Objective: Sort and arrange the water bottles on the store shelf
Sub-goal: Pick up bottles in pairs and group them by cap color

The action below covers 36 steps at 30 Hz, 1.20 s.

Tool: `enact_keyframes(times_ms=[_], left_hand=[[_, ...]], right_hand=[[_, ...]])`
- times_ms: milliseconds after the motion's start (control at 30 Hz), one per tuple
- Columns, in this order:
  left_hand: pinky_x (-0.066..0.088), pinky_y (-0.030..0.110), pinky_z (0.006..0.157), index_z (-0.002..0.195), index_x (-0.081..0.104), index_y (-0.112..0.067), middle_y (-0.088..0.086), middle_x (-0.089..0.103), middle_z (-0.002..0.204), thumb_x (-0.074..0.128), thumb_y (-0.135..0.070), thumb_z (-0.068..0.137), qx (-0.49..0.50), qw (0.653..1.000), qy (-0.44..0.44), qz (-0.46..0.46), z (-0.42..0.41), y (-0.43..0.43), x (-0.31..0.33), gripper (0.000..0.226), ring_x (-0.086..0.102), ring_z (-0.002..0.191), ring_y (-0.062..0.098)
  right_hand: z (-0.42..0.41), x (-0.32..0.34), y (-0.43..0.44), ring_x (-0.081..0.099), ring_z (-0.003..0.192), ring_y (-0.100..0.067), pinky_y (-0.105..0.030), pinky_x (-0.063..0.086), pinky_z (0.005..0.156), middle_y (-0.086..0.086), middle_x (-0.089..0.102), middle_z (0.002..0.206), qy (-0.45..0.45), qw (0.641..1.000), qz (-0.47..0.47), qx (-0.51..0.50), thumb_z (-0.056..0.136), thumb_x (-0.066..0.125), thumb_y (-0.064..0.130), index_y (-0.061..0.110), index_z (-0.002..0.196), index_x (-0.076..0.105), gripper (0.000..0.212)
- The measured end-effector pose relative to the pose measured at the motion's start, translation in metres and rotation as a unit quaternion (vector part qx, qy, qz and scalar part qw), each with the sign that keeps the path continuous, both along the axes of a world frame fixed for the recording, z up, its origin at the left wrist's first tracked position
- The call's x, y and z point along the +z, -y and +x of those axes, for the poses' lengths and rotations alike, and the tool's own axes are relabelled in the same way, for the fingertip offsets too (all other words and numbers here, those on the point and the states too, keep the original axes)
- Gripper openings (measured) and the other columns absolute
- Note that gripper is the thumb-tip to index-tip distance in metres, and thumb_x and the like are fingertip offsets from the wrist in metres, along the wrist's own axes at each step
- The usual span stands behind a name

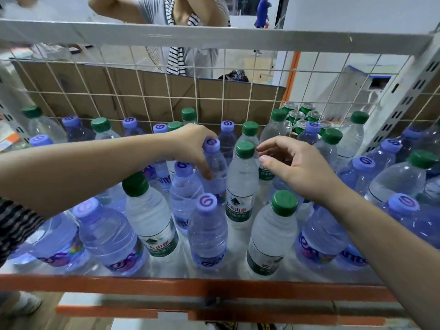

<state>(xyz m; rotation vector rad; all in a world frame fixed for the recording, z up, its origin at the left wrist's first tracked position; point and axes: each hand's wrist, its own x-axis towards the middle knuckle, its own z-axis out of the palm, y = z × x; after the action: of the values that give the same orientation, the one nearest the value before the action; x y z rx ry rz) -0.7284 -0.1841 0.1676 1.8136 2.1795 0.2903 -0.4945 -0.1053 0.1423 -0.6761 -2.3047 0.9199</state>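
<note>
Left grip (190,146): fingers and thumb clamped round the neck of a purple-capped bottle (215,167), upright at mid-shelf among the others.
Right grip (292,165): fingers apart and loosely curved, holding nothing; tips just beside the cap of a green-capped bottle (240,186), contact cannot be told.
Shelf (166,285): orange front edge; carries water bottles (207,229), purple and green caps mixed, upright, close together.
Wire mesh (142,91): back of shelf.
Cardboard box (114,86): behind mesh.
Green cans (298,115): back right.
</note>
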Motion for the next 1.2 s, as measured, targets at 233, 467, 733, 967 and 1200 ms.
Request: enact_keyframes(times_ms=[233,467,733,967,1200], left_hand=[[0.056,0.035,0.078,0.107,0.069,-0.014,0.003,0.073,0.093,0.078,-0.039,0.077,0.008,0.998,-0.063,0.012,0.009,0.003,0.017,0.040,0.069,0.082,0.019],[0.045,0.029,0.096,0.138,0.050,-0.017,-0.002,0.062,0.127,0.057,-0.041,0.093,0.040,0.992,0.008,0.120,0.053,0.031,0.043,0.051,0.059,0.112,0.016],[0.051,0.042,0.088,0.101,0.063,-0.011,0.006,0.068,0.102,0.065,-0.059,0.080,0.091,0.992,0.060,0.057,0.075,0.027,0.001,0.052,0.063,0.095,0.023],[0.032,0.029,0.053,0.076,0.047,-0.013,-0.002,0.046,0.071,0.079,-0.058,0.066,0.107,0.994,0.014,0.001,0.076,0.013,-0.011,0.056,0.043,0.062,0.015],[0.032,0.030,0.050,0.061,0.045,-0.010,0.002,0.043,0.059,0.087,-0.061,0.047,0.095,0.994,-0.022,0.050,0.086,0.014,-0.007,0.066,0.038,0.053,0.017]], right_hand=[[0.010,-0.004,0.005,0.066,0.090,-0.005,-0.020,0.054,0.082,0.004,0.071,0.096,-0.009,0.999,-0.034,0.009,0.090,0.065,0.021,0.022,0.105,0.068,0.016],[0.037,-0.002,0.019,0.069,0.095,-0.017,-0.036,0.056,0.088,0.000,0.072,0.097,-0.066,0.992,-0.097,0.052,0.094,0.055,0.041,0.019,0.106,0.068,0.028],[0.056,-0.045,0.055,0.059,0.107,0.004,-0.016,0.044,0.091,0.014,0.066,0.111,-0.048,0.975,-0.190,0.103,0.082,0.058,0.059,0.028,0.119,0.056,0.048],[0.064,-0.092,0.066,0.056,0.111,0.004,-0.031,0.047,0.098,0.027,0.059,0.113,0.014,0.984,-0.164,0.060,0.069,0.086,0.025,0.028,0.132,0.040,0.078],[0.073,-0.094,0.070,0.056,0.106,0.008,-0.011,0.044,0.083,0.026,0.061,0.112,-0.016,0.988,-0.148,0.039,0.072,0.085,0.020,0.039,0.121,0.046,0.065]])
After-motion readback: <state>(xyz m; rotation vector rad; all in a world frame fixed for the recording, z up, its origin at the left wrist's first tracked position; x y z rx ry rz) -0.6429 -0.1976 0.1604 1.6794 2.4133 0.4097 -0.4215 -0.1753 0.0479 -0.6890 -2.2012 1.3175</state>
